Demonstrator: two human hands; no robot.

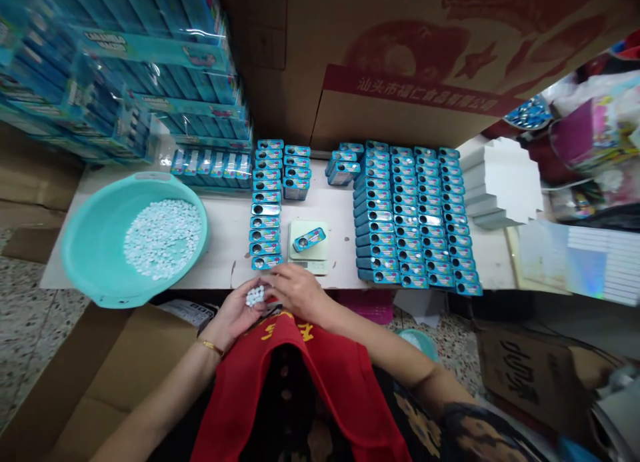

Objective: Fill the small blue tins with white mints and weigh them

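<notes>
My left hand [239, 310] is cupped, palm up, around a small heap of white candy tablets [255, 295]. Close against its fingers, my right hand [297, 290] reaches in with its fingers stretched out and slightly apart; I see nothing held in it. Just beyond both hands stands a white scale [317, 253], with one blue candy tin [309, 240] lying slantwise on its plate. A column of blue tins [265, 223] runs away from my fingertips at the left of the scale. Farther left, a turquoise basin [95, 239] holds many loose tablets [163, 239].
Several tight rows of blue tins [413, 215] stand right of the scale, with white folded card [505, 182] beyond. Wrapped display packs [160, 69] are stacked at the back left. A large carton [400, 55] walls the rear. An open cardboard box [120, 375] sits below the table's front edge.
</notes>
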